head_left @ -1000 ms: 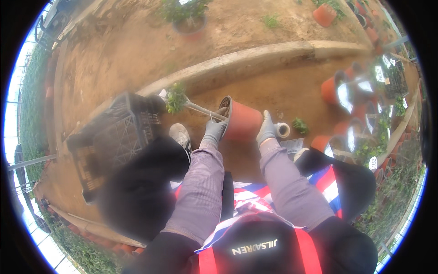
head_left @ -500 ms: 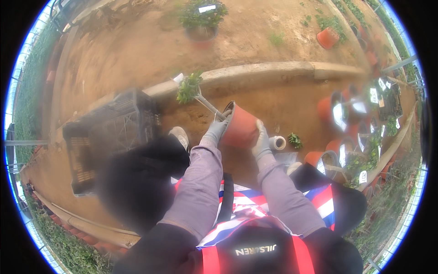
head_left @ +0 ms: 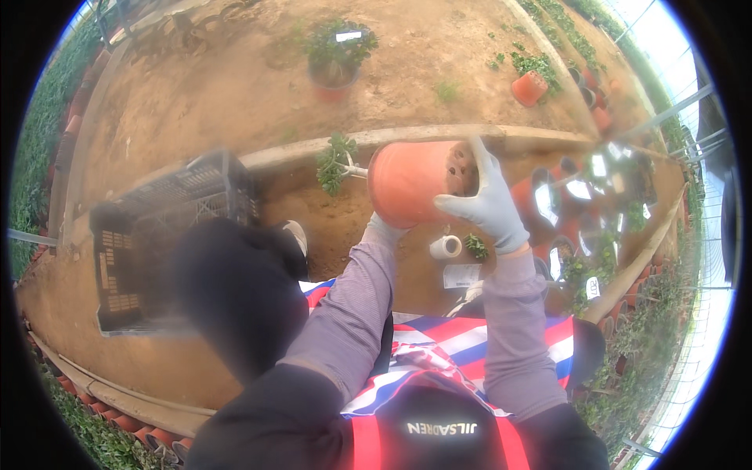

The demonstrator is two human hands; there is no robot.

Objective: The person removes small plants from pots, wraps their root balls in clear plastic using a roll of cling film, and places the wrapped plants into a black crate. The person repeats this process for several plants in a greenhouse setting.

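Observation:
A potted plant in a terracotta-coloured plastic pot (head_left: 411,182) is tipped on its side in front of me. Its drainage-hole base faces right, and a pale stem with a small leafy top (head_left: 337,164) sticks out on the left. My left hand (head_left: 387,229), gloved in grey, supports the pot from below near its rim; the pot hides most of its fingers. Thumb and fingers of my gloved right hand (head_left: 492,200) straddle the base, one on each edge, with the holes visible between them.
A black plastic crate (head_left: 117,274) stands at left. A white roll (head_left: 446,247), a printed sheet (head_left: 462,276) and a leafy sprig (head_left: 475,246) lie on the soil below the pot. Several labelled pots (head_left: 548,196) crowd the right. Beyond a concrete curb (head_left: 290,153) stands a bushy potted plant (head_left: 333,59).
The pot has been raised and turned further onto its side, bringing its base into view. My right hand has shifted up and right, from the pot's side to its base.

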